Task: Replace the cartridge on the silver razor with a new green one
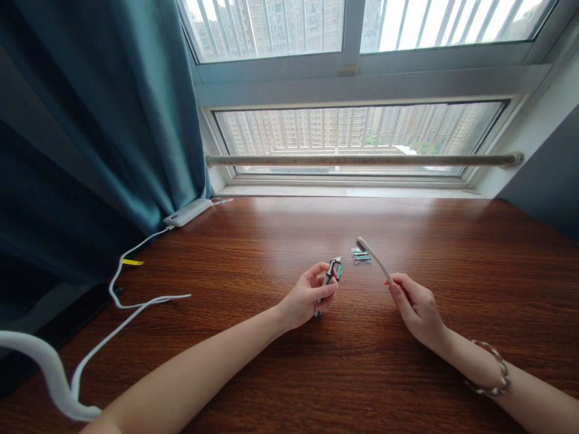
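Note:
In my left hand [313,292] is a black and silver razor [329,274], its head end pointing up and away from me. A green and black blade cartridge [339,272] shows by the razor head, at my fingertips; whether it is fixed on the razor I cannot tell. My right hand [418,306] is closed around the lower end of a pale toothbrush [376,258], which slants up to the left with its dark bristles facing down. Beneath the brush head a clear case of blade cartridges [361,257] lies on the wooden table [271,241].
A white power strip [189,212] sits at the table's far left edge, by the blue curtain [136,120]. Its white cable [113,280] runs down the left side, past a yellow tag [132,262]. A thicker white curved tube [49,367] stands at the near left. A metal rail [362,160] crosses the window behind.

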Demonstrator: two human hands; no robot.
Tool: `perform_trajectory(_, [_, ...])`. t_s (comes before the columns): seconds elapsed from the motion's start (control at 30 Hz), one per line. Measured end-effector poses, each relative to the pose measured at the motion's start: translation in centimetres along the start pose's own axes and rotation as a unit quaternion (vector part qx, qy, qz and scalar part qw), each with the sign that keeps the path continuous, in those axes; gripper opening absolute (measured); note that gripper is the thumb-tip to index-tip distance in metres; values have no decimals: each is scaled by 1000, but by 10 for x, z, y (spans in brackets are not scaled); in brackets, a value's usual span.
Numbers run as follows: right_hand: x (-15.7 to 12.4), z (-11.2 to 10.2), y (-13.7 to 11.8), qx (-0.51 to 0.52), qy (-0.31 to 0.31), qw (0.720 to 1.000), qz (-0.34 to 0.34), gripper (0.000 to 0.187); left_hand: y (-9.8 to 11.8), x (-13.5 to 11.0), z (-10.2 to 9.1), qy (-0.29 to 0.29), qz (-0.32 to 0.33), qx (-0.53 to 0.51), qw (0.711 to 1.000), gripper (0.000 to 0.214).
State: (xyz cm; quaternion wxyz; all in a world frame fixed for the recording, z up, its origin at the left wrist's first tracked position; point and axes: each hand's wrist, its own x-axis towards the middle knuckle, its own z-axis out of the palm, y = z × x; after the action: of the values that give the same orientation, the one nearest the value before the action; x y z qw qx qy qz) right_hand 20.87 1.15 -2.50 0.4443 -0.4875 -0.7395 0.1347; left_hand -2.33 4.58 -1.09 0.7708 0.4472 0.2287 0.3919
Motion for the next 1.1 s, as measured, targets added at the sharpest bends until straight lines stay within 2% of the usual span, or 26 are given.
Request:
perform_trajectory(0.13, [0,0,-1,9,-61,997,-46,14,0,0,-1,8,0,0,1000,23])
perform_trajectory(0.23, [2,1,-1,3,-87,996,-25,15,0,0,-2,2,2,-7,1000,21])
perform_trajectory(0.33, [4,2,0,-2,-69,998,7,16,0,0,-3,2,8,-3,1000,21])
perform_trajectory(0.47, [3,2,0,8,-82,996,-18,16,-1,0,-3,3,5,2,1000,20])
perform_trajectory(0.57, [4,3,0,4,-92,996,-8,17,-1,0,-3,2,5,1,1000,20])
perform_trajectory(0.67, [4,3,0,-5,-64,998,11,16,-1,0,-3,4,9,1,1000,22])
perform_trajectory(0.77, [3,2,-1,3,-46,999,-6,13,0,0,-1,5,5,-15,1000,26])
perform_trajectory(0.9, [2,3,0,-6,-76,996,-51,11,1,1,1,6,3,-31,1000,29])
perform_trajectory(1.1, [2,5,1,-23,-39,998,-33,8,-1,2,-1,39,23,-20,999,26])
